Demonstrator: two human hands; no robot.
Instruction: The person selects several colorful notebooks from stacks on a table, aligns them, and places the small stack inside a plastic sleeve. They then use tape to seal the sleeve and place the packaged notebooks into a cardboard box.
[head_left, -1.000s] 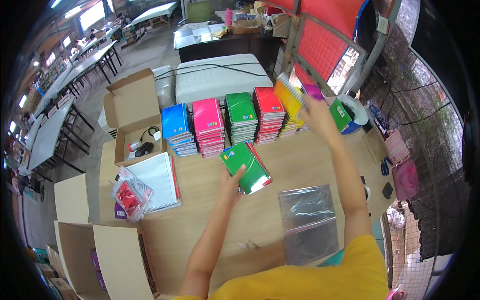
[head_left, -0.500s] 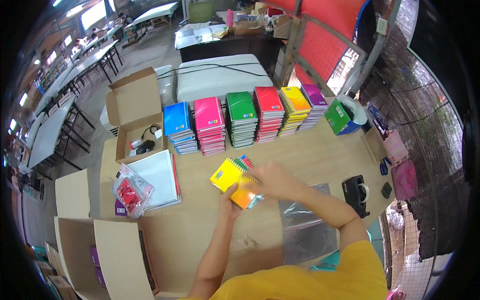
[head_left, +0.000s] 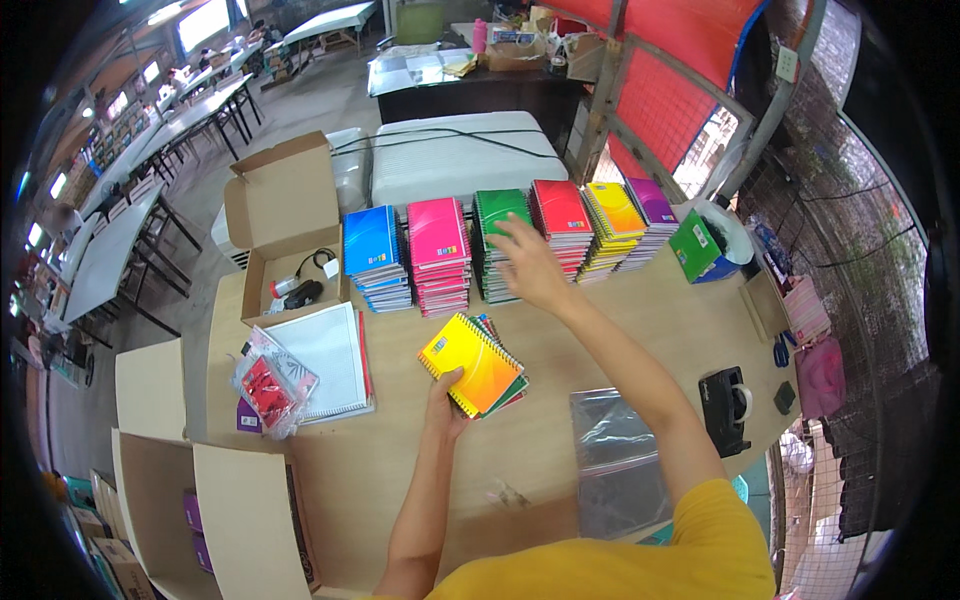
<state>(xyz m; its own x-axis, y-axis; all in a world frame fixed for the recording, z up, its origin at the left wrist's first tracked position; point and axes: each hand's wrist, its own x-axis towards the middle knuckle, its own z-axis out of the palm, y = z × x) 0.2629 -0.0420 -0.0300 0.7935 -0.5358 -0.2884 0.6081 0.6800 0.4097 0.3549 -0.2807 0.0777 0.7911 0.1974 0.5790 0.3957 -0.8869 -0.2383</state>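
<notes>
My left hand [head_left: 446,404] grips a small fanned bundle of spiral notebooks, its thumb on the yellow notebook [head_left: 474,364] on top. Green and red covers peek out under the yellow one. Fingers spread and holding nothing, my right hand [head_left: 534,270] reaches over the front of the green notebook stack [head_left: 496,206]; I cannot tell whether it touches. To the left of that stand the pink stack [head_left: 436,232] and the blue stack [head_left: 372,236]. Rightward come the red stack [head_left: 560,208], the yellow stack [head_left: 614,208] and the purple stack [head_left: 652,204].
Clear plastic sleeves [head_left: 618,470] lie beside my right forearm, near a black tape dispenser [head_left: 722,412]. At left are an open cardboard box [head_left: 282,190] with cables, a white spiral pad [head_left: 322,360] and a larger carton [head_left: 240,510]. A green box [head_left: 692,246] stands at the right.
My right hand has left the yellow notebook in my left hand and moved up and forward to the green stack, its fingers spreading. The whole view has shifted slightly.
</notes>
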